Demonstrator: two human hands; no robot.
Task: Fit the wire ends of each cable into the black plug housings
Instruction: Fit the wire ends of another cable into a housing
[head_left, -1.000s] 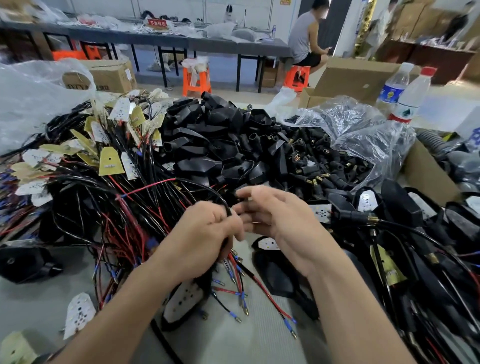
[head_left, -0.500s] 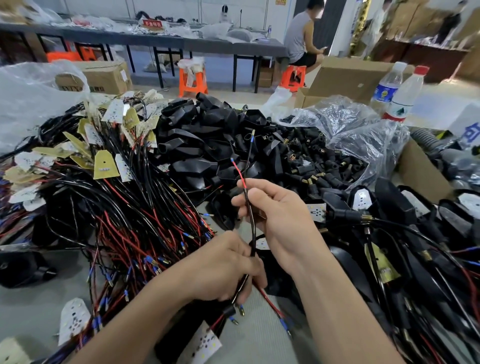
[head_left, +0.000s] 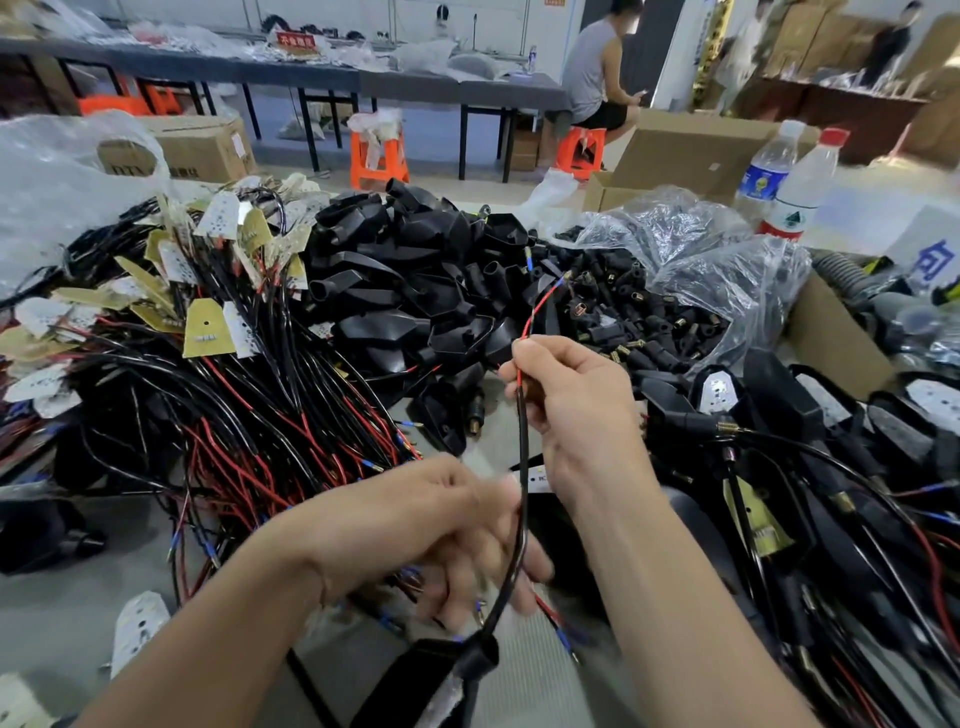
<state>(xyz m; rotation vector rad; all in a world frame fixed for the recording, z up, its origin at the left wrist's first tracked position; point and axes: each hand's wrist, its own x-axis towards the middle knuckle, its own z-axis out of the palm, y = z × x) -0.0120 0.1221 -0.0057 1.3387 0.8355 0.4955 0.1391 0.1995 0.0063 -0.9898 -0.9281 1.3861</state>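
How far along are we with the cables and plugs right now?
Done: some plugs on the right look already wired. In hand: the right hand pinches one cable, red wire end up; the left hand is blurred. Left: a big cable pile and a heap of empty housings.

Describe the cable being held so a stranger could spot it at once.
Start at the big heap of black plug housings in the middle of the view; just in front of it the right hand pinches a black cable upright. Unlike the tangled cables lying flat on the left, this one is held up in the air, with a thin red wire sticking up past the fingers.
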